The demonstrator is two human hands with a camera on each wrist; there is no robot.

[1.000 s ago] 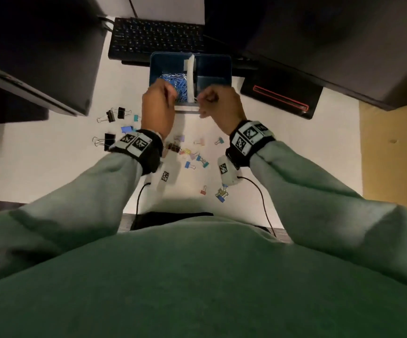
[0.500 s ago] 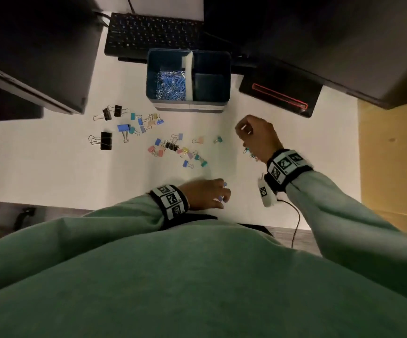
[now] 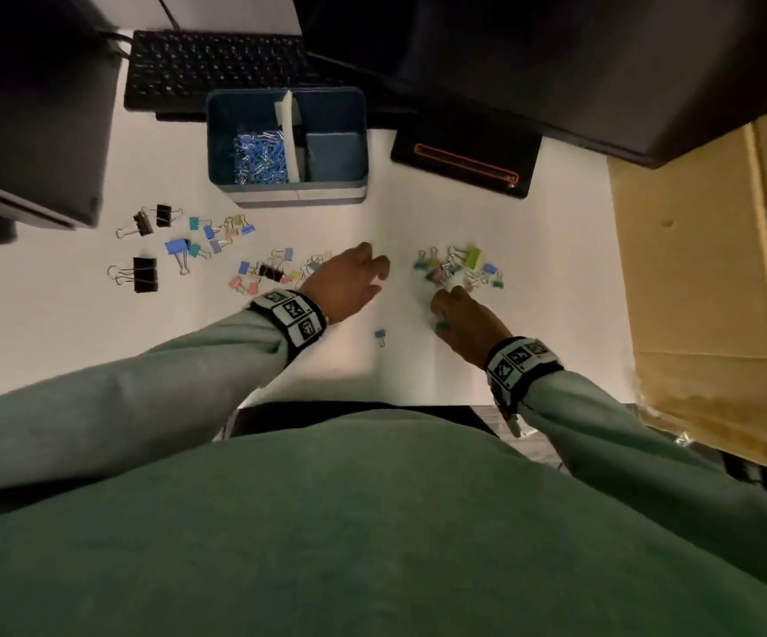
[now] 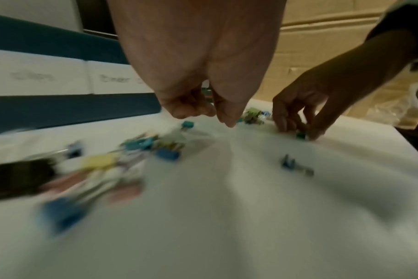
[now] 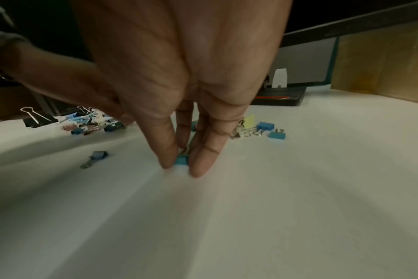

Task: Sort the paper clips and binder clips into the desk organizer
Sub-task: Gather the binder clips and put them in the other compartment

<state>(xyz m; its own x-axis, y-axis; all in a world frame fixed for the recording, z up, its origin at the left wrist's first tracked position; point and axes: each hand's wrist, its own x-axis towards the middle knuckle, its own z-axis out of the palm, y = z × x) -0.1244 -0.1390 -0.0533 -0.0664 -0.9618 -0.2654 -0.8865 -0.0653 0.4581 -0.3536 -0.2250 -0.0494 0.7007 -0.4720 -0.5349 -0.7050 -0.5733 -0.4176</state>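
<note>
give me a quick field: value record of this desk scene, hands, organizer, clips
left hand: above the desk between the two clip scatters, fingers loosely curled, nothing seen in it
right hand: fingertips pinch a small teal binder clip on the desk
desk organizer: blue, two compartments with a white divider
left compartment: paper clips
right compartment: no clips visible
left scatter: black and coloured binder clips on the desk
right scatter: coloured binder clips by the right hand
stray blue clip: alone between the hands
</note>
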